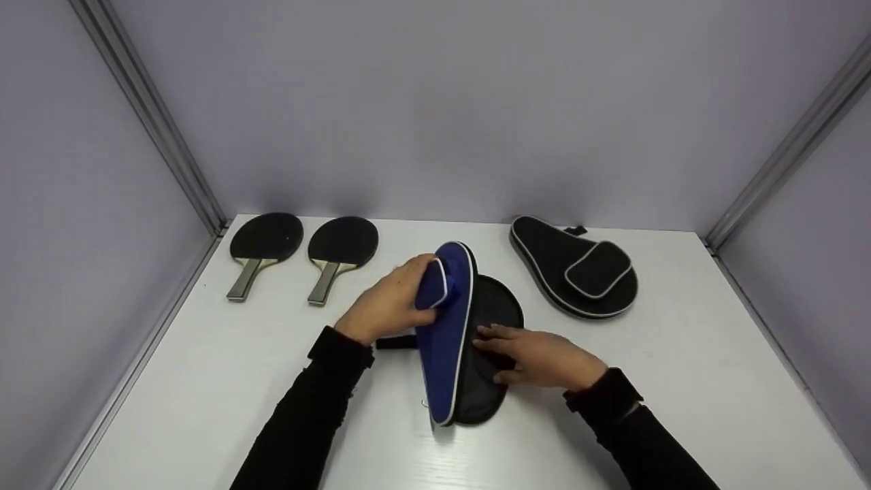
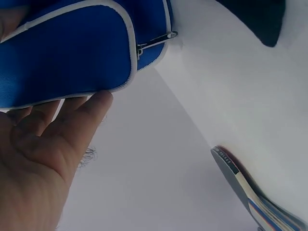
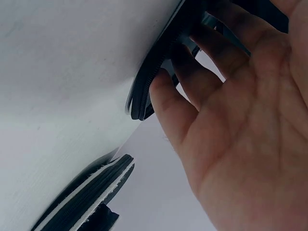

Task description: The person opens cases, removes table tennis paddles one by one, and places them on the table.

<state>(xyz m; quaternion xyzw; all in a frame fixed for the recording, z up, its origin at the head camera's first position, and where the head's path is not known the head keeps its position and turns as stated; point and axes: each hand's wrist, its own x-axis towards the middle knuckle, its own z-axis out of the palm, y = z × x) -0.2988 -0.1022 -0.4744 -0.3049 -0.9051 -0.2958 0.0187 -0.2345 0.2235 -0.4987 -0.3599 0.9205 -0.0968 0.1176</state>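
Pocket (image 1: 431, 287) of the blue case (image 1: 444, 354) we pinch with left hand (image 1: 386, 303); our right hand (image 1: 543, 356), fingers slightly spread, touches the black panel (image 1: 502, 306).

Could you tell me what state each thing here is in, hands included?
Blue case: open, blue side tilted up off the table
Black case: lying flat, looks closed
Left paddle: lying flat, uncovered
Right paddle: lying flat, uncovered
Left hand: gripping the blue case
Right hand: loosely open, at the blue case's opening
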